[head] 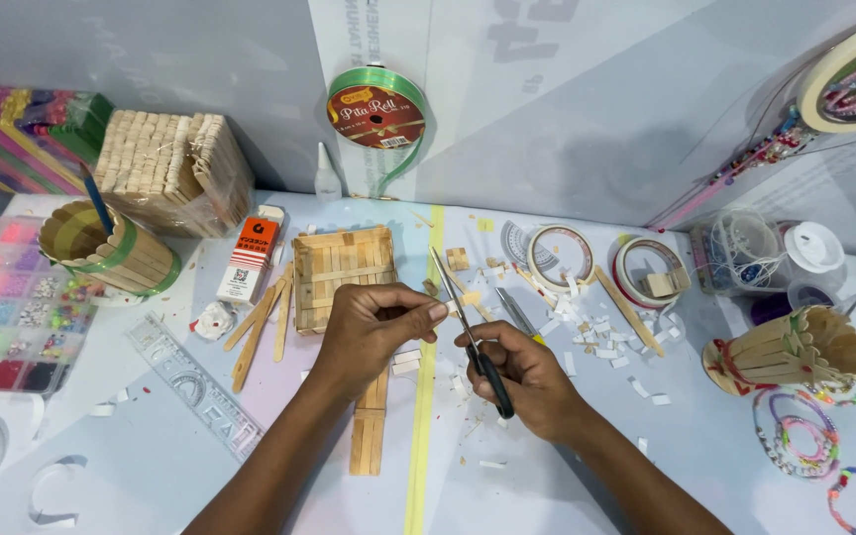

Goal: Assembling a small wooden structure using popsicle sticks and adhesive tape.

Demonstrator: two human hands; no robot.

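Note:
My right hand (527,376) grips a pair of black-handled scissors (468,332), blades pointing up and away toward the table's middle. My left hand (374,322) is curled, pinching something small at its fingertips right beside the blades; what it pinches is too small to tell. Under my left hand lies a flat panel of wooden craft sticks (342,266), and a narrow strip of joined sticks (370,426) runs toward me beneath my wrist. Loose craft sticks (262,322) lie to the panel's left.
A stick-built cup (111,248), a wrapped bundle of sticks (172,168), a glue tube (250,260), a bead organiser (7,307) and a clear ruler (195,386) sit left. Tape rolls (559,253), white tape scraps (596,332), another stick cup (790,349) and bead bracelets (804,436) sit right.

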